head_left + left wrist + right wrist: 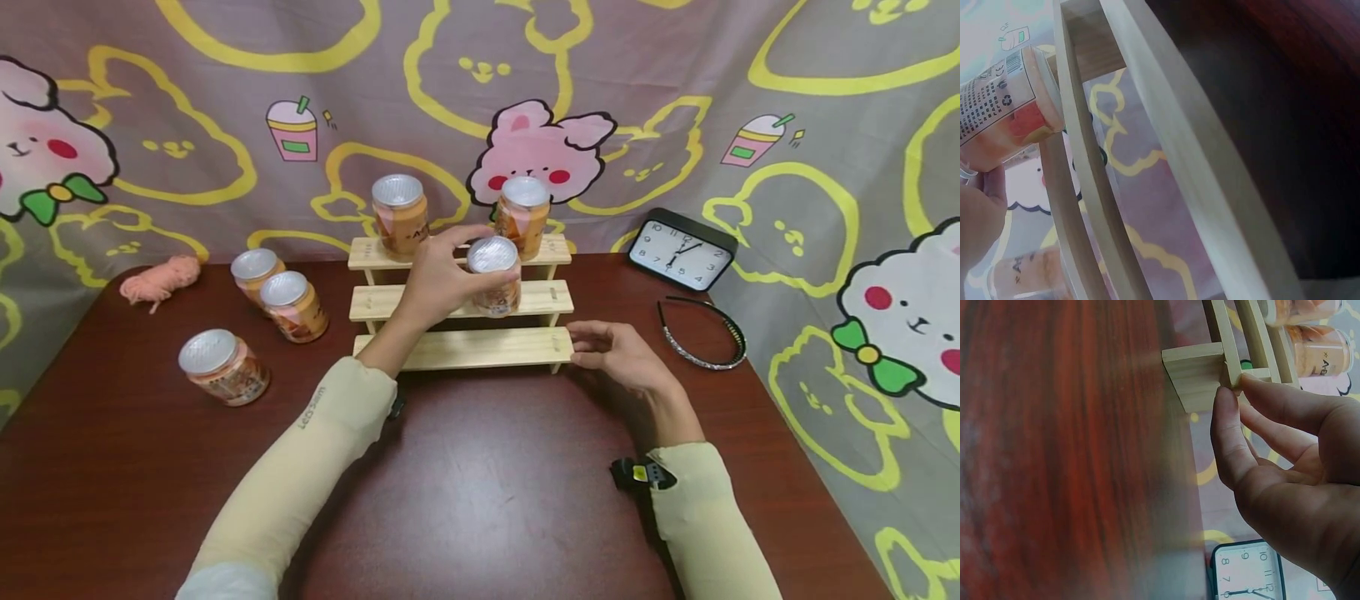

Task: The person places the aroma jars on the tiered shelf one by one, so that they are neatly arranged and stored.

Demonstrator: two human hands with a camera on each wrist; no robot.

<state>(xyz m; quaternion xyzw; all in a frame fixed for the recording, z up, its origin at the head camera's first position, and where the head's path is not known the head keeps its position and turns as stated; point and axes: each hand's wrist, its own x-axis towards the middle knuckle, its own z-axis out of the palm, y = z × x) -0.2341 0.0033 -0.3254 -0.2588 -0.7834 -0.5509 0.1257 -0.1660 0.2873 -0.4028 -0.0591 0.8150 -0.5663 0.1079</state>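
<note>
My left hand [442, 282] grips an orange can [497, 292] with a silver lid, thumb and fingers on its sides. It is upright at the right part of the middle step of a three-step wooden stand [480, 348]. In the left wrist view, the base of this can [1007, 112] is right at a shelf edge, its label showing. My right hand [622, 354] pinches the right end of the lowest step; thumb and index finger meet at the shelf corner [1230, 375] in the right wrist view. Two more cans, one left [401, 218] and one right [523, 218], stand on the top step.
Left of the stand, three similar cans stand on the dark wooden table: a rear one [255, 273], one beside it [295, 308] and a nearer one [225, 368]. Pink yarn [161, 281] lies behind them. A clock [681, 250] and a headband [705, 361] are at the right.
</note>
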